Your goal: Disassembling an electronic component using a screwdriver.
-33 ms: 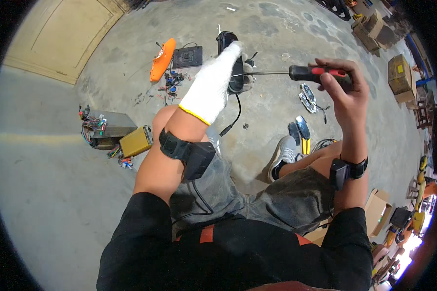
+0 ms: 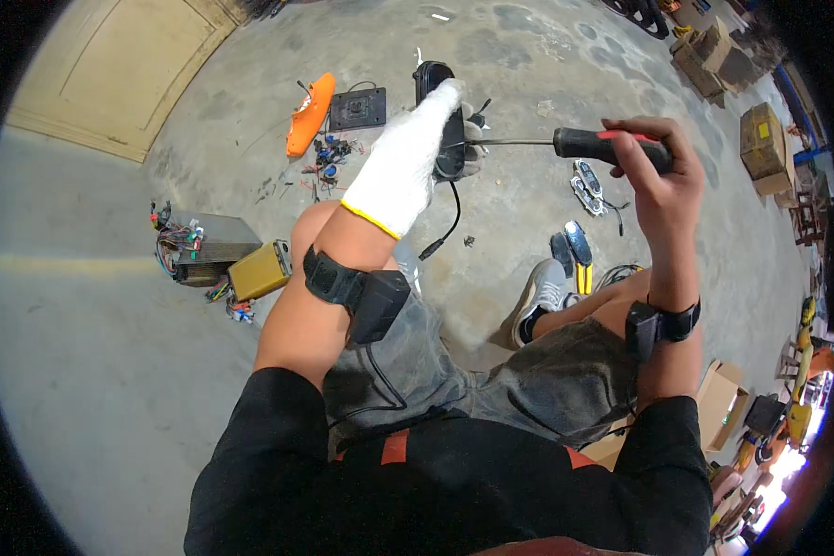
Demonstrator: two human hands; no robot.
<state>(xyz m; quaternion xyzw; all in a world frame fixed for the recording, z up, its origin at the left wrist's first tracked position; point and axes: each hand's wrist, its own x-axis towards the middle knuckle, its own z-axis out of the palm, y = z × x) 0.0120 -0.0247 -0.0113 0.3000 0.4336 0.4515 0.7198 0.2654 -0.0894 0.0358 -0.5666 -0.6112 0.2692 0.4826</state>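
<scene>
My left hand [image 2: 408, 157], in a white knit glove with a yellow cuff, is closed around a long black housing [image 2: 449, 162]. Grey fingertips of the glove show along the housing's right side. From its near end a black cable [image 2: 455, 208] runs down to a plug. In my bare right hand [image 2: 663, 162] is a screwdriver [image 2: 579, 143] with a black and red handle, gripped between thumb and fingers. Its shaft lies nearly level, pointing left, and the tip meets the housing's side; the exact contact spot is too small to make out.
Left of the housing lie an orange shell [image 2: 311, 113], a black square plate [image 2: 358, 108] and tangled connectors [image 2: 329, 162]. Nearer are a gold box [image 2: 259, 270] and a grey finned box [image 2: 218, 239] with wires. Silver-framed parts [image 2: 587, 188] and yellow-handled pliers [image 2: 579, 250] lie at right.
The screwdriver handle has turned slightly in my right hand, and its red part sits differently. The right fingers and wrist have shifted a little. My left hand and the housing look unmoved.
</scene>
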